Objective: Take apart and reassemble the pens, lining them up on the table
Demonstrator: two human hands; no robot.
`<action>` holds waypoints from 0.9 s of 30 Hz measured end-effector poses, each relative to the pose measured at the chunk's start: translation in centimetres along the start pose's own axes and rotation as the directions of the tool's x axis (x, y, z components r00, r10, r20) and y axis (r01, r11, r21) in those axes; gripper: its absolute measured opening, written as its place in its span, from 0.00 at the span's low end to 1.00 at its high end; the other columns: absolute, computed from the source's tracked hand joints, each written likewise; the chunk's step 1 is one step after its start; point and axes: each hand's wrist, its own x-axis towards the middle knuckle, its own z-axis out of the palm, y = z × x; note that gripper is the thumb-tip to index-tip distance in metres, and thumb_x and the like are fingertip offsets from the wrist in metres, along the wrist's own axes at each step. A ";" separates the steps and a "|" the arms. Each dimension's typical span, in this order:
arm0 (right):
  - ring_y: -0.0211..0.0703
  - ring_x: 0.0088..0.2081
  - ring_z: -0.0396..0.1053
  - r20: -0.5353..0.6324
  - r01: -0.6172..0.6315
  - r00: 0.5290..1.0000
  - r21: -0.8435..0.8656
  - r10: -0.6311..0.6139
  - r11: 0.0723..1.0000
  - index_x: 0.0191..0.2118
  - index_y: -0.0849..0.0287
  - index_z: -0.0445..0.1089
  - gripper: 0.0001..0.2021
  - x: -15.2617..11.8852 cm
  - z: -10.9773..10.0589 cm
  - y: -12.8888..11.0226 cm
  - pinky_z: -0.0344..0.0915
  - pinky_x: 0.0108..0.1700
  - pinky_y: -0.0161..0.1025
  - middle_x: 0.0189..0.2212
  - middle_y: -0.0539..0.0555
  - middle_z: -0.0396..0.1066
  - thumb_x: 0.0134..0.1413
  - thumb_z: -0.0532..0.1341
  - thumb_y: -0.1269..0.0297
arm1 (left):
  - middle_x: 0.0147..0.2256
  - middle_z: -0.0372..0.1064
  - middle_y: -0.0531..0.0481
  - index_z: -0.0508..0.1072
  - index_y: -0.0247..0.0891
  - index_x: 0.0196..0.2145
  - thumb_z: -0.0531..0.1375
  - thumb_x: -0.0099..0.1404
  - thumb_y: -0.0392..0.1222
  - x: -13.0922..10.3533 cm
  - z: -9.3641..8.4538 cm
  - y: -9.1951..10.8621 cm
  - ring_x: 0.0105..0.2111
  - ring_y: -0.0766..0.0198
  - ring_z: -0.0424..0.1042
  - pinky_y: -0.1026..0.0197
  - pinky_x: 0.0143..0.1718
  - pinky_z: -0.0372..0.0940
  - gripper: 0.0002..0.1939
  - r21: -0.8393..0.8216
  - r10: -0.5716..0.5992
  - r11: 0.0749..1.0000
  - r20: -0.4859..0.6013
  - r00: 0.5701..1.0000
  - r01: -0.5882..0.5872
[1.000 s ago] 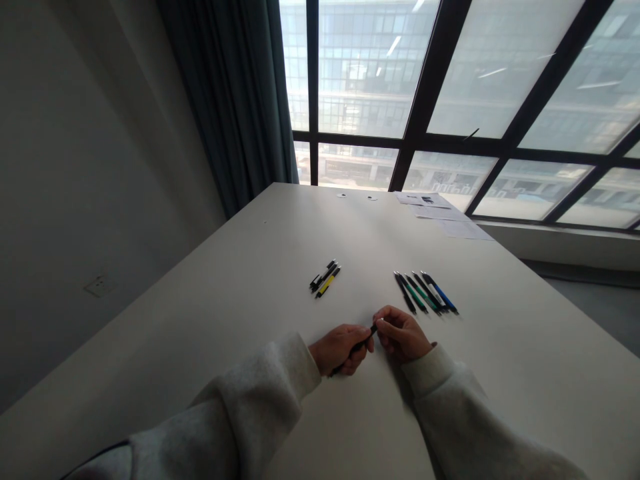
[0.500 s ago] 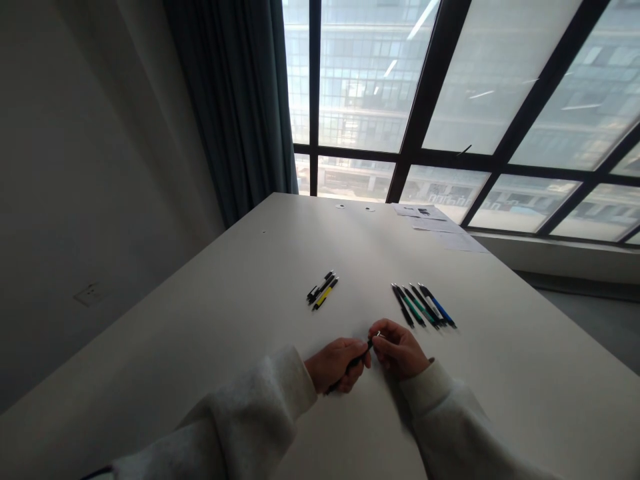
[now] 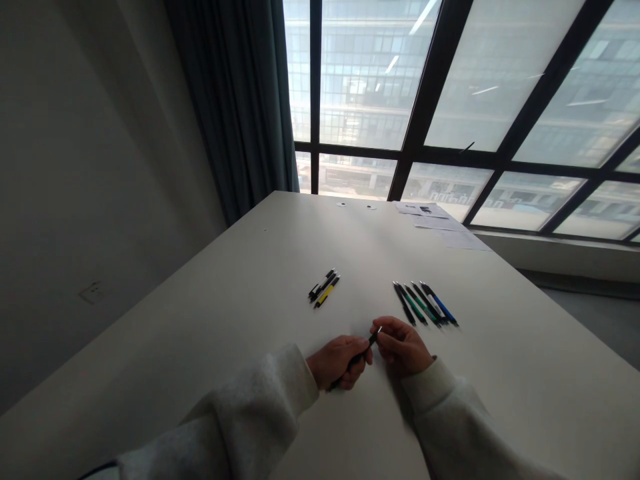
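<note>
The left hand (image 3: 340,360) is closed around a black pen (image 3: 373,339), and the pen lies slanting in it, with its lower end coming out below the palm. The right hand (image 3: 403,347) has its fingers bent at the upper, shiny end of this same pen (if they grip it or only touch it, I cannot tell). Both hands are near each other, above the white table (image 3: 225,320). Beyond the left hand, a small group of pens lies on the table, among them a yellow pen (image 3: 327,292). Beyond the right hand there is a slanted row of pens, in which I see green pens (image 3: 416,309) and, at the right side, a blue pen (image 3: 445,308). Some papers (image 3: 467,240) lie at the far right edge.
</note>
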 end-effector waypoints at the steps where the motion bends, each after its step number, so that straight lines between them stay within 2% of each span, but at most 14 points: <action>1: 0.28 0.14 0.58 0.002 -0.001 1.000 0.001 0.001 1.000 0.38 0.58 0.74 0.16 0.0 0.0 0.0 0.50 0.14 0.30 0.30 0.53 0.75 0.40 0.73 0.63 | 0.14 0.51 0.61 0.64 0.37 0.29 0.52 0.64 0.54 0.0 0.0 0.0 0.11 0.74 0.46 0.69 0.12 0.43 0.17 0.001 -0.001 1.000 0.001 1.000 0.001; 11: 0.28 0.15 0.57 -0.018 0.010 1.000 0.040 -0.010 0.999 0.38 0.57 0.73 0.16 0.1 -0.2 0.2 0.50 0.14 0.29 0.32 0.54 0.76 0.39 0.73 0.64 | 0.15 0.54 0.61 0.61 0.38 0.26 0.56 0.61 0.59 0.1 -0.1 0.0 0.11 0.74 0.49 0.69 0.12 0.47 0.21 -0.001 -0.051 0.999 -0.031 0.998 0.051; 19: 0.31 0.18 0.62 -0.014 -0.009 1.000 0.031 0.010 0.999 0.36 0.58 0.74 0.16 -0.1 0.1 0.2 0.52 0.13 0.28 0.32 0.55 0.77 0.37 0.74 0.65 | 0.14 0.53 0.59 0.59 0.38 0.20 0.53 0.57 0.70 0.0 0.2 0.4 0.11 0.73 0.53 0.68 0.12 0.52 0.30 0.048 -0.107 0.993 -0.068 0.992 0.111; 22: 0.32 0.18 0.63 -0.010 -0.031 0.999 0.027 0.031 0.999 0.34 0.59 0.74 0.15 -0.1 0.2 0.1 0.53 0.13 0.27 0.30 0.55 0.77 0.36 0.74 0.66 | 0.13 0.53 0.59 0.58 0.38 0.18 0.53 0.58 0.69 0.0 0.3 0.5 0.10 0.72 0.55 0.67 0.11 0.54 0.30 0.094 -0.102 0.990 -0.069 0.992 0.108; 27: 0.31 0.18 0.63 0.004 -0.031 1.000 0.004 0.031 1.000 0.33 0.58 0.74 0.14 -0.1 0.2 0.1 0.54 0.13 0.27 0.30 0.54 0.77 0.37 0.74 0.65 | 0.15 0.58 0.56 0.60 0.36 0.18 0.51 0.62 0.61 0.2 0.2 0.3 0.12 0.69 0.60 0.65 0.13 0.59 0.26 0.097 -0.034 0.995 -0.040 0.999 0.038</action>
